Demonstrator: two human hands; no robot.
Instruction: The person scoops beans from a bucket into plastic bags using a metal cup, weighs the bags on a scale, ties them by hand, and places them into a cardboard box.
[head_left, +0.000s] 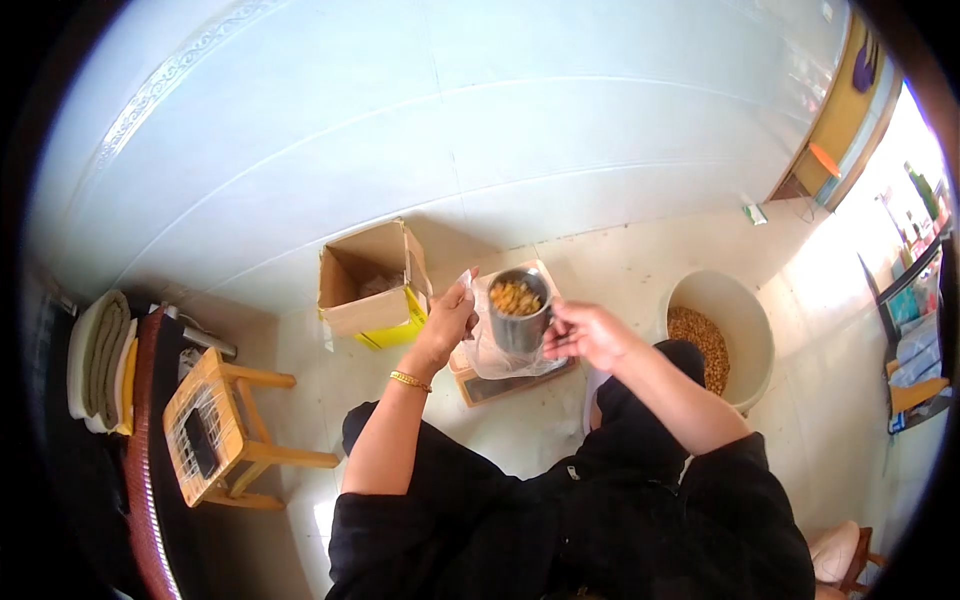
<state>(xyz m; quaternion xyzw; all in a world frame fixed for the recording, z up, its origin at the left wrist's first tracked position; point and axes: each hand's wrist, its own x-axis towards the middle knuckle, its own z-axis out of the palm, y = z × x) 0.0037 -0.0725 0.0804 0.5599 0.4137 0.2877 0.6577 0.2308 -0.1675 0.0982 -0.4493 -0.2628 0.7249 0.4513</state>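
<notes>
Standing open at left: cardboard box [368, 280]. Pinching edge of clear plastic bag [497, 366] in left hand [452, 318]; better kept taut, mouth wide. Holding metal mug [519, 333], loaded with yellow-brown pieces [515, 297], in right hand [590, 335]; within or over bag, hard to tell which. Better kept steady, any tilt slow. Farther right: bucket [750, 330], part-filled with brown pieces [698, 338].

At your twelve o'clock, the mug [517, 334] is smooth, shiny metal, next to thin, see-through, wrinkled plastic of the bag [488, 359]. At eleven, your box [366, 313] is matt cardboard. At one, your tub [752, 330] looks like smooth plastic. Between nine and ten, your stool [228, 463] is smooth wood. You wear matt cloth clothes [570, 535] and a shiny metal-looking bracelet [410, 380]. The floor [622, 247] looks glossy.
</notes>
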